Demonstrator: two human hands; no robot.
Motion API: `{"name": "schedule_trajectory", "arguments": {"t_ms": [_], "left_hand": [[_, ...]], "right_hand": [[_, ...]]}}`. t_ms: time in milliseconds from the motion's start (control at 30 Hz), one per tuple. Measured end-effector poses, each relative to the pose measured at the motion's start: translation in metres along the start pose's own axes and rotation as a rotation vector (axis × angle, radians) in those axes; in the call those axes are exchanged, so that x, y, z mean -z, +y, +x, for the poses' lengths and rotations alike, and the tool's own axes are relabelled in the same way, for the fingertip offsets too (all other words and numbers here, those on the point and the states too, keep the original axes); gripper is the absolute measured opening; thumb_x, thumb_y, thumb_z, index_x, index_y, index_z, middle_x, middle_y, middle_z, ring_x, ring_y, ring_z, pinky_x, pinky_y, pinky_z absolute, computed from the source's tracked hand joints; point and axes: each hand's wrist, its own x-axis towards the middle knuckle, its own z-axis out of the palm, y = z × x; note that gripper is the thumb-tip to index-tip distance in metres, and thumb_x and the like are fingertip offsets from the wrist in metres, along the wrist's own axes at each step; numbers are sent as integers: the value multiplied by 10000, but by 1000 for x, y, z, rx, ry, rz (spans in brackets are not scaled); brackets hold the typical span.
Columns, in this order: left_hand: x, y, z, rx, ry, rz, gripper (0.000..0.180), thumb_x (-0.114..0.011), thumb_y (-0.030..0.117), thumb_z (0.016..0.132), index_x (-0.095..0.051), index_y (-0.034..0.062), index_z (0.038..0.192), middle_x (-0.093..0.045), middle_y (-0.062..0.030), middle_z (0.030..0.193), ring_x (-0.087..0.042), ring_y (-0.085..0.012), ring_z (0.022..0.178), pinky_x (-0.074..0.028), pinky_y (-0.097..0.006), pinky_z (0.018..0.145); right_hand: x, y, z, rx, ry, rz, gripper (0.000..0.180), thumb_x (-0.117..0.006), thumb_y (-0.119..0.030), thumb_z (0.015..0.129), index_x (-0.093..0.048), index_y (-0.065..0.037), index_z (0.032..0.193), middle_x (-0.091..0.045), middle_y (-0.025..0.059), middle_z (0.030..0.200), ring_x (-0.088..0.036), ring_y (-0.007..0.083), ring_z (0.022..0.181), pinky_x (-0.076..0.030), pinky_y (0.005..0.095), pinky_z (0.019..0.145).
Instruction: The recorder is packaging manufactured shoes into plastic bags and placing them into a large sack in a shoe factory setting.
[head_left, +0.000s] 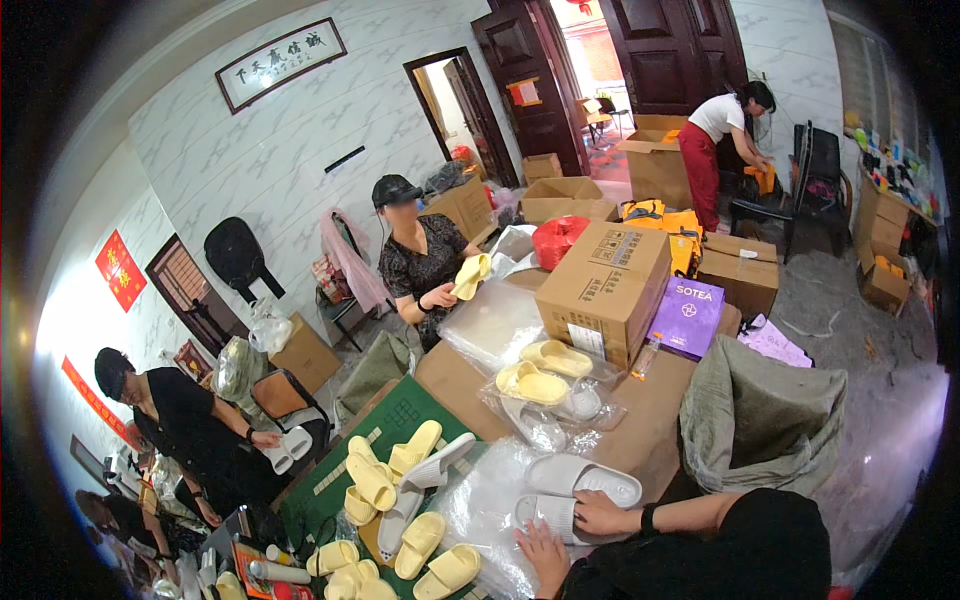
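The right hand (pixel 600 513) lay with fingers curled on the heel end of a grey slide sandal (pixel 548 515), gripping its edge, while the left hand (pixel 545 553) rested flat and spread on the clear plastic wrap (pixel 478 500) just below that sandal, holding nothing. The sandal was pale grey, thick-soled, with a ribbed wide strap; its twin, a second grey sandal (pixel 583 478), lay just above it on the same plastic, touching it or nearly so. Left of the grey pair, a heap of yellow sandals (pixel 385 478) was scattered over a green mat (pixel 395 415), with one grey one among them. Above the grey pair, two more yellow sandals (pixel 545 370) sat in clear bags. Beyond those stood a large brown cardboard box (pixel 605 285) with a white label low on its near face, and to the right of the box a flat purple package (pixel 688 315) with pale lettering. Far above the grey pair, on the white wall, hung a long dark-framed sign (pixel 280 62); a red poster (pixel 120 270) hung at the far left
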Motion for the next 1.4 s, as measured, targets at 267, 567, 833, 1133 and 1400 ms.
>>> {"name": "schedule_trajectory", "arguments": {"t_ms": [267, 567, 833, 1133, 1400], "left_hand": [[-2, -16, 15, 267, 222, -228, 358, -519, 33, 752, -535, 4, 1108, -359, -259, 1268, -289, -408, 1205, -203, -477, 1005], [12, 18, 17, -105, 50, 109, 321, -548, 154, 762, -596, 193, 1076, -466, -102, 1196, -334, -348, 1183, -128, -612, 971], [20, 29, 23, 105, 356, -139, 318, -520, 61, 808, -580, 138, 1111, -170, -273, 1365, -188, -465, 1241, -159, -514, 1015], [-1, 0, 16, 543, 292, -860, 797, -529, -51, 759, -24, 29, 1369, -233, -237, 1339, -340, -317, 1197, -339, -380, 943], [-49, -66, -49, 588, -341, -1050, 853, -486, -106, 757, 110, 35, 1350, -355, -216, 1259, -532, -282, 979, -509, -306, 736]], "right_hand": [[-19, -1, 5, 190, -36, -86, 244, -559, -239, 712, -595, -35, 842, -487, 167, 1145, -471, 296, 1046, -373, 426, 867], [-25, -3, 7, 102, 33, 129, 278, -580, -207, 722, -555, 12, 891, -500, 193, 1110, -467, 344, 1032, -388, 445, 822], [-36, 1, 12, -116, 275, 275, 372, -603, -291, 737, -529, 12, 940, -398, 314, 1183, -419, 470, 1015, -355, 463, 882], [-47, -2, 23, -74, 296, 271, 306, -582, -236, 691, -530, 9, 865, -496, 252, 940, -488, 417, 876, -405, 488, 752], [-72, 2, 15, -360, -142, 149, 393, -556, -295, 691, -572, -34, 985, -484, 230, 1070, -458, 375, 1037, -369, 523, 816]]}}
